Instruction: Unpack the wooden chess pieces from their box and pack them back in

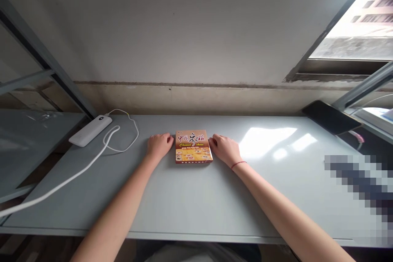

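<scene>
A Chinese chess box (194,147), brown and orange with printed lettering and pieces on its lid, lies closed on the grey desk (196,200). To its left rests my left hand (159,146), fingers curled in and nothing visible in them, with a narrow gap to the box. On the other side, my right hand (225,148) is also curled closed, very near the box's right edge; whether it touches the box I cannot tell. Around my right wrist is a thin red cord (238,164).
A white power bank (91,130) with a white cable (82,172) lies at the left. A dark flat device (331,116) sits at the back right beside a metal frame. The wall runs along the desk's back edge. A pixelated patch covers the right side.
</scene>
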A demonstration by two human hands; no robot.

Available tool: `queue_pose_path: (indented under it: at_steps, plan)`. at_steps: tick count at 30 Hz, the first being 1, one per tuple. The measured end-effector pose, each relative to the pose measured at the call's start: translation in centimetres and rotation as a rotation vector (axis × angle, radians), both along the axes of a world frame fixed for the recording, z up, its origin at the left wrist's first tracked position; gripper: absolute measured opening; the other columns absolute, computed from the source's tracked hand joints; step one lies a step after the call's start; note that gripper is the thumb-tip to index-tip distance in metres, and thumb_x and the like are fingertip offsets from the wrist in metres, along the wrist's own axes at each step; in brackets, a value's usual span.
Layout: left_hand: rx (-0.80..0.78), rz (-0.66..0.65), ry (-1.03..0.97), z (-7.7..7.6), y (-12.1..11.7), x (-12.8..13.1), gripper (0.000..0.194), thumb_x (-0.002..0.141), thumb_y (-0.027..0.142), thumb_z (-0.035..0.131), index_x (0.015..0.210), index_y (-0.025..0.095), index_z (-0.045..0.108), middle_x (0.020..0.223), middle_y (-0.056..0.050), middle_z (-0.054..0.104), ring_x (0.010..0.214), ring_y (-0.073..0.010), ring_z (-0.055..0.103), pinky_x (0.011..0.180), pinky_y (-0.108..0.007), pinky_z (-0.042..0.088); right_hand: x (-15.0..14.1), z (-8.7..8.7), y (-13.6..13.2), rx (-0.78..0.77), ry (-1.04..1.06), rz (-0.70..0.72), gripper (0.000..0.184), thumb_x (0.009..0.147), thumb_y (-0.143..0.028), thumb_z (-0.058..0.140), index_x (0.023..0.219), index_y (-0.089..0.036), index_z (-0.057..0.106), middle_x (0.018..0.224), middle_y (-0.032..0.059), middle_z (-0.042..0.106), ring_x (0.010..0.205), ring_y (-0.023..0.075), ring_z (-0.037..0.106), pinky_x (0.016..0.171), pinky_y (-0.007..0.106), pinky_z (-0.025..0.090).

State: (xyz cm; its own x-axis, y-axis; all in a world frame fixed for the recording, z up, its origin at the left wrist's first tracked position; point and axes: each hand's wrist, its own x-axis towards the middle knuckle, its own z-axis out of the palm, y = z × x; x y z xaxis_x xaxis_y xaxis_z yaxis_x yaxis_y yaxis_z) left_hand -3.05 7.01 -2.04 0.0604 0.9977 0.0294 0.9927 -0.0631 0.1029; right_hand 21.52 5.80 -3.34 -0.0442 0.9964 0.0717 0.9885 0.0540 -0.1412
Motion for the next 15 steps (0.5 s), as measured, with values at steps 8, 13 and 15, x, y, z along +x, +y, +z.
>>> queue_pose_path:
  at_steps: [8, 13, 15]
  plan:
    - [0.023, 0.082, 0.011, -0.8, 1.0, 0.3, 0.033, 0.088, 0.03, 0.039, 0.082, 0.021, 0.069, 0.086, -0.01, 0.072, 0.079, -0.0261, 0.066, 0.064, -0.031, 0.039, -1.1, 0.4, 1.8, -0.035, -0.067, -0.086, 0.042, 0.092, -0.032, 0.033, 0.087, -0.023, 0.073, 0.089, 0.0093, 0.071, 0.079, 0.0214, 0.065, 0.06, 0.025, 0.038]
    - [0.048, 0.066, -0.007, -1.0, 0.6, -0.1, 0.031, 0.089, 0.03, 0.039, 0.085, 0.023, 0.069, 0.088, -0.008, 0.072, 0.081, -0.0242, 0.065, 0.065, -0.029, 0.038, -1.0, 0.2, 1.6, -0.039, -0.049, -0.085, 0.043, 0.093, -0.034, 0.032, 0.093, -0.024, 0.074, 0.093, 0.0097, 0.071, 0.083, 0.0208, 0.065, 0.063, 0.025, 0.039]
    - [0.059, 0.053, -0.016, -1.1, 0.4, -0.3, 0.03, 0.089, 0.031, 0.04, 0.084, 0.023, 0.069, 0.088, -0.007, 0.072, 0.081, -0.0234, 0.065, 0.066, -0.029, 0.037, -0.9, 0.1, 1.5, -0.039, -0.042, -0.08, 0.044, 0.094, -0.034, 0.031, 0.094, -0.025, 0.074, 0.093, 0.0094, 0.071, 0.082, 0.0207, 0.065, 0.063, 0.026, 0.039]
